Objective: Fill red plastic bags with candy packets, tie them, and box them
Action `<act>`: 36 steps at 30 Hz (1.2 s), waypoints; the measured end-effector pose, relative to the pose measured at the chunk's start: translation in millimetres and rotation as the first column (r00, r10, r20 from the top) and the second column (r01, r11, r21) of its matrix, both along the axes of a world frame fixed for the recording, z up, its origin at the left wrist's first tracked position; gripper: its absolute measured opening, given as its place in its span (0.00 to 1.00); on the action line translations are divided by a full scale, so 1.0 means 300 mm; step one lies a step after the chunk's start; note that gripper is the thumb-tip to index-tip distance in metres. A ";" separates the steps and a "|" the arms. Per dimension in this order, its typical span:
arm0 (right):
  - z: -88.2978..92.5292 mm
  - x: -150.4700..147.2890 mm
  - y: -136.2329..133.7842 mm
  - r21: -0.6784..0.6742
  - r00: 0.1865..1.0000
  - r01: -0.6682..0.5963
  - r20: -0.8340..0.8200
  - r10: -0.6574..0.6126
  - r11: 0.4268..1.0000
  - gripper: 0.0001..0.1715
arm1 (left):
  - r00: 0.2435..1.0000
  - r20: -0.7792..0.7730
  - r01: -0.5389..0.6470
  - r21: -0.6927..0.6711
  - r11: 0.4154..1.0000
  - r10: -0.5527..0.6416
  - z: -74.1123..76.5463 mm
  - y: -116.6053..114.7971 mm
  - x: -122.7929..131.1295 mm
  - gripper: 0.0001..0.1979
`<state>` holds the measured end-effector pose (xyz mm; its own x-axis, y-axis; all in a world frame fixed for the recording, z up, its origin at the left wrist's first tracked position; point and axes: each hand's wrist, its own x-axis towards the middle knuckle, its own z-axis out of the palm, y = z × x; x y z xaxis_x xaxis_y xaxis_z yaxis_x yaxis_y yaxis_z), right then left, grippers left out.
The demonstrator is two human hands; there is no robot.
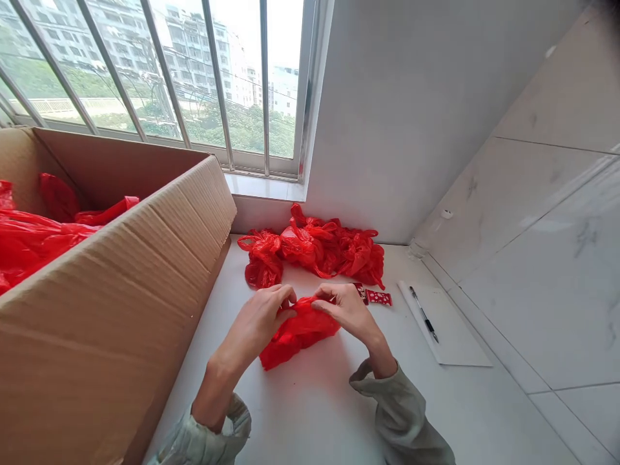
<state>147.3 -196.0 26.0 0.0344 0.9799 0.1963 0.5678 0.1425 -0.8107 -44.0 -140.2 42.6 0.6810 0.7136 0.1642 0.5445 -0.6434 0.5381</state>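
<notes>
Pinching: left hand (268, 310) and right hand (349, 310), the fingers of both closed on the upper edge of a red plastic bag (303, 332).
Bag progress: judged partway; edge gathered, whether knotted cannot be told.
Bag position: between the hands, mostly below the fingertips, over the worktop (300, 420).
Red packets (379, 298): just beyond right hand.
Bunched red bags (314, 245): near the back wall (387, 129); done or waiting, unclear.
Cardboard box (145, 271): left, more red bags (39, 226) inside.
Pen (423, 314): right, on white paper (458, 329).

From close above, the head camera looks forward and down across the table (310, 420) toward the wall (397, 110).
</notes>
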 end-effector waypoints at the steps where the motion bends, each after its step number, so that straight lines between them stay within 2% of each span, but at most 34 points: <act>1: 0.000 0.019 0.001 0.023 0.997 0.065 -0.037 -0.064 0.998 0.08 | 0.999 0.047 -0.025 0.000 1.000 0.025 0.006 0.011 -0.014 0.04; 4: -0.004 0.102 -0.007 0.044 0.952 0.275 -0.152 -0.266 0.960 0.09 | 0.961 0.214 -0.179 0.008 0.984 0.173 0.025 0.030 -0.056 0.07; 6: -0.011 0.158 -0.017 0.009 0.906 0.359 -0.243 -0.346 0.933 0.11 | 0.893 0.332 -0.313 -0.030 0.949 0.305 0.035 0.034 -0.073 0.08; 9: -0.011 0.209 -0.037 -0.063 0.870 0.366 -0.330 -0.365 0.929 0.14 | 0.770 0.465 -0.420 -0.145 0.896 0.436 0.041 0.031 -0.074 0.08; 11: 0.009 0.214 -0.057 -0.074 0.892 0.330 -0.302 -0.337 0.941 0.17 | 0.734 0.497 -0.437 -0.178 0.882 0.464 0.045 0.023 -0.064 0.07; 14: 0.060 0.192 -0.095 -0.073 0.951 0.245 -0.175 -0.254 0.967 0.26 | 0.775 0.485 -0.393 -0.131 0.910 0.404 0.059 0.001 -0.053 0.07; 16: 0.094 0.170 -0.117 -0.077 0.972 0.200 -0.105 -0.208 0.977 0.27 | 0.829 0.462 -0.327 -0.054 0.943 0.314 0.075 -0.020 -0.053 0.12; 18: 0.114 0.151 -0.132 -0.081 0.979 0.191 -0.058 -0.196 0.978 0.23 | 0.880 0.418 -0.264 0.034 0.964 0.226 0.091 -0.045 -0.057 0.18; 20: 0.121 0.136 -0.139 -0.079 0.979 0.202 -0.013 -0.203 0.976 0.16 | 0.915 0.364 -0.226 0.102 0.969 0.175 0.104 -0.069 -0.059 0.19; 24: 0.136 0.124 -0.157 0.006 0.983 0.178 0.043 -0.178 0.984 0.13 | 0.940 0.286 -0.242 0.182 0.953 0.184 0.114 -0.102 -0.063 0.11; 26: 0.154 0.127 -0.177 0.038 0.992 0.089 0.089 -0.092 0.995 0.10 | 0.949 0.261 -0.233 0.210 0.950 0.176 0.118 -0.111 -0.070 0.08; 28: 0.174 0.134 -0.203 -0.008 0.986 -0.096 0.135 0.096 0.995 0.05 | 0.956 0.248 -0.219 0.234 0.947 0.159 0.125 -0.120 -0.081 0.07; 29: 0.182 0.137 -0.217 -0.040 0.971 -0.201 0.128 0.204 0.979 0.03 | 0.956 0.247 -0.217 0.245 0.945 0.156 0.131 -0.125 -0.088 0.07; 31: 0.193 0.142 -0.244 -0.051 0.932 -0.356 0.050 0.359 0.933 0.11 | 0.955 0.257 -0.216 0.258 0.942 0.149 0.144 -0.139 -0.101 0.09; 32: 0.197 0.142 -0.258 -0.028 0.919 -0.395 -0.002 0.395 0.918 0.16 | 0.953 0.267 -0.211 0.249 0.945 0.142 0.150 -0.146 -0.106 0.09; 34: 0.204 0.137 -0.284 0.010 0.916 -0.390 -0.098 0.390 0.921 0.21 | 0.946 0.300 -0.187 0.190 0.964 0.124 0.160 -0.159 -0.114 0.11; 36: 0.210 0.129 -0.303 0.006 0.932 -0.322 -0.171 0.319 0.947 0.23 | 0.935 0.334 -0.155 0.092 0.984 0.116 0.166 -0.169 -0.119 0.14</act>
